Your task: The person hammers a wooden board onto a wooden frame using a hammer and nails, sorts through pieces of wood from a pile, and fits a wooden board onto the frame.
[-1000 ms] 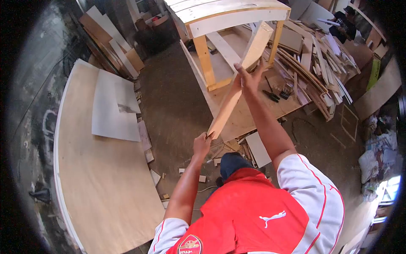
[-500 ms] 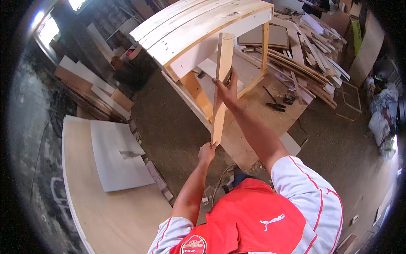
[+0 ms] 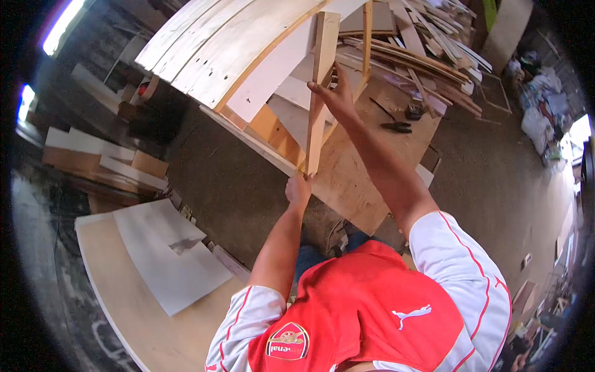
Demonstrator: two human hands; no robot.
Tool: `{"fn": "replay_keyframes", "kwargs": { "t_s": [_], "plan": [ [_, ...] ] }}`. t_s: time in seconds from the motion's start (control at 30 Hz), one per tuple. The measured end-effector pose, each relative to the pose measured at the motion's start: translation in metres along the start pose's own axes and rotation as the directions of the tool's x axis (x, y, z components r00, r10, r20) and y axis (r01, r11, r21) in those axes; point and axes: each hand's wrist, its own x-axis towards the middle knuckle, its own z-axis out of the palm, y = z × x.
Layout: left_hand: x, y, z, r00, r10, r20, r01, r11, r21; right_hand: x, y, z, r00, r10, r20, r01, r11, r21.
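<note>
A narrow wooden board stretches away from me, in front of the near side of a wooden table with a pale planked top. My left hand is closed at the board's near end, its fingertips mostly hidden. Farther up, my right hand grips the same board, thumb across its face and fingers around the right edge. The board overlaps the table's frame in view; whether they touch I cannot tell. Below the tabletop, a wooden leg and a lower rail show.
Pliers and a small dark object lie on a plywood sheet. Scrap wood strips are heaped behind at right. At left are a white panel on a larger sheet and stacked boards. Plastic bags sit far right.
The view has shifted, so the table now appears farther up and left. Both hands keep hold of the board, which appears higher in view and closer to the table's front.
</note>
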Motion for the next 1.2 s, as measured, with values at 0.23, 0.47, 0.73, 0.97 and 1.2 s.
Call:
{"fn": "replay_keyframes", "kwargs": {
  "t_s": [0.23,0.47,0.73,0.97,1.2],
  "plan": [
    [0.055,-0.028,-0.003,0.971,0.24,0.014,-0.24,0.963,0.122,0.001,-0.016,-0.006,0.99,0.139,0.0,-0.138,0.988,0.074],
    [0.074,-0.039,0.001,0.928,0.367,0.072,-0.374,0.916,0.145,0.0,-0.016,-0.009,0.99,0.142,0.019,-0.141,0.989,-0.049],
    [0.07,-0.045,0.017,0.946,0.324,0.005,-0.318,0.926,0.205,-0.009,-0.003,0.005,0.996,0.09,-0.008,-0.09,0.985,-0.147],
    [0.074,-0.062,0.025,0.904,0.367,-0.217,-0.314,0.917,0.246,-0.011,0.01,0.01,0.993,0.1,-0.057,-0.102,0.994,-0.034],
    [0.073,-0.048,0.011,0.932,0.335,-0.14,-0.274,0.902,0.332,-0.01,0.025,0.009,0.996,0.052,-0.076,-0.064,0.985,-0.16]
  ]
}}
